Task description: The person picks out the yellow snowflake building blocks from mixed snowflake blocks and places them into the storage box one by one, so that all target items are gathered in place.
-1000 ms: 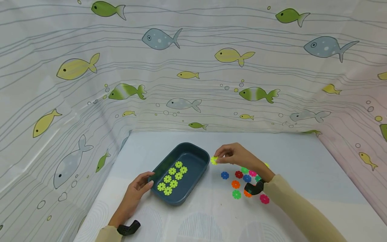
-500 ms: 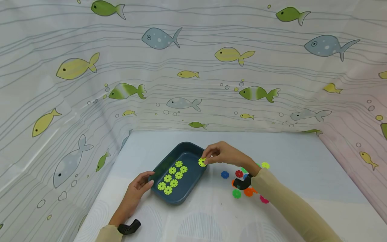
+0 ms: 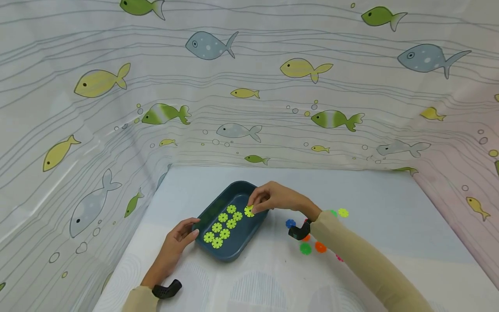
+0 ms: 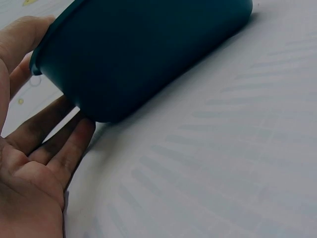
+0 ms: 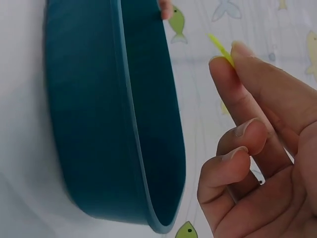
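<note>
A dark blue-green tub (image 3: 245,242) stands on the table, with several yellow notched plastic discs (image 3: 216,227) lying flat in its left half. My left hand (image 3: 176,242) holds the tub's near left corner, the thumb at the rim. In the left wrist view other fingers (image 4: 74,144) touch the wall low down. Above the tub's right part, my right hand (image 3: 273,197) pinches another yellow notched disc (image 3: 249,211). The right wrist view shows that disc edge-on between thumb and forefinger, apart from the tub wall, with the other fingers loosely curled.
Right of the tub lie more notched discs: blue (image 3: 290,223), green (image 3: 306,248), orange (image 3: 321,247) and one yellow disc (image 3: 343,212). The right forearm covers some of them. A fish-printed curtain (image 3: 249,130) closes off the back and sides.
My right hand has moved left with the yellow disc, from outside the tub's right rim to over its inside. The left hand stays at the corner.
</note>
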`<state>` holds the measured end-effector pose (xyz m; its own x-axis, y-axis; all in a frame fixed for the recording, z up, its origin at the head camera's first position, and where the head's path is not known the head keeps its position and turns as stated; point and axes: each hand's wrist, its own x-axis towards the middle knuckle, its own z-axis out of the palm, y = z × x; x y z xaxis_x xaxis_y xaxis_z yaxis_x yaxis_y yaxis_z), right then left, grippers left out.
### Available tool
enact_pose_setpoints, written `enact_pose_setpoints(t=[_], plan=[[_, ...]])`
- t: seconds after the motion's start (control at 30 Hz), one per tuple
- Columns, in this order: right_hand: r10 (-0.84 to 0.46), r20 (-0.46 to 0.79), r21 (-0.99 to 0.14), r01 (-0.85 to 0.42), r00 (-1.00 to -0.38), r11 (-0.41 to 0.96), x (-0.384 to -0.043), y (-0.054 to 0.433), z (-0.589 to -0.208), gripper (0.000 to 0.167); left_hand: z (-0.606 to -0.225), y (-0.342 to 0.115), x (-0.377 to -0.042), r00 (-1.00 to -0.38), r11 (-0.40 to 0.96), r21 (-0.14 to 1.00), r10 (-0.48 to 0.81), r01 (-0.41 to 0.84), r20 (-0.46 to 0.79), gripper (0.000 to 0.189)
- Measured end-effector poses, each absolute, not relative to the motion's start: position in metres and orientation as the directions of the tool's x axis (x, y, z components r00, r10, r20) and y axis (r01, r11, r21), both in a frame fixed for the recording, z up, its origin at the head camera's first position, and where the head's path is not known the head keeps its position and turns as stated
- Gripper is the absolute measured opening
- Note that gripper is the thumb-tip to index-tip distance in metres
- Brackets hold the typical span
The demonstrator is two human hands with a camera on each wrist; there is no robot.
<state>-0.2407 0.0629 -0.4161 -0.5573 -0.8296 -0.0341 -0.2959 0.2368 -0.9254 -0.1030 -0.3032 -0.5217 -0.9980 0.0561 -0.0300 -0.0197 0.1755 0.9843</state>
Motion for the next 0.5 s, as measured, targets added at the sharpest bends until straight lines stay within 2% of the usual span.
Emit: enact_pose_setpoints(t=[0.23,0.5], plan=[[-0.864,-0.042,-0.914,-0.329,-0.502,0.235,-0.246,0.044,-0.419,0.017,-0.521,-0.303,-0.103,-0.998,0.180,0.983,0.043,-0.027,-0.035,0.048],[-0.894,-0.092,-0.929,-0.285,-0.438,0.235,-0.250,0.024,-0.421,0.017,-0.521,-0.303,-0.102,-0.998,0.168,0.985,0.040,-0.041,-0.048,0.049]])
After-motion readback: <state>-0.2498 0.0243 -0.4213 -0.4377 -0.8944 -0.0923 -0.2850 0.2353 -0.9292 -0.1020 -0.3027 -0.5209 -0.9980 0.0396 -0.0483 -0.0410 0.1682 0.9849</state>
